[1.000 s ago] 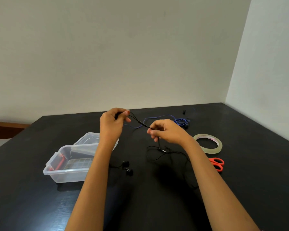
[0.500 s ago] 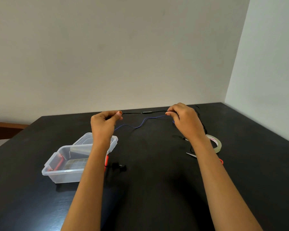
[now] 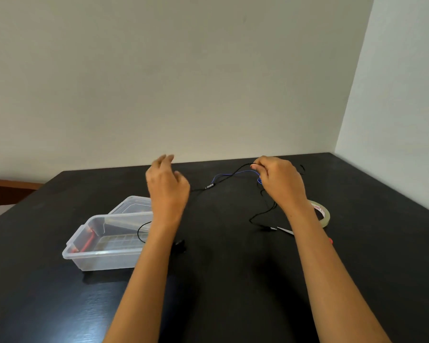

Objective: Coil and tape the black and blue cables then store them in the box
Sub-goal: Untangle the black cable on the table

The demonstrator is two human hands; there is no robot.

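Note:
A thin black cable [image 3: 229, 176] sags across the black table from my right hand [image 3: 280, 181] down toward my left hand [image 3: 166, 186]. My right hand pinches this cable above the far middle of the table. A thin blue cable [image 3: 233, 173] lies on the table under it, bunched behind my right hand. My left hand hovers with its fingers spread and holds nothing. The black cable's plug [image 3: 268, 228] lies below my right wrist. A clear plastic box [image 3: 97, 258] stands open at the left, with a loop of black cable over its right side.
The box's clear lid [image 3: 131, 205] lies behind the box. A roll of clear tape [image 3: 322, 214] sits right of my right forearm. Scissors [image 3: 286, 230] with red handles lie partly hidden under that forearm. Walls close off the table at the back and right.
My left hand has let go of the black cable and opened. The cable, stretched tight between both hands before, now sags. My right hand still holds its end.

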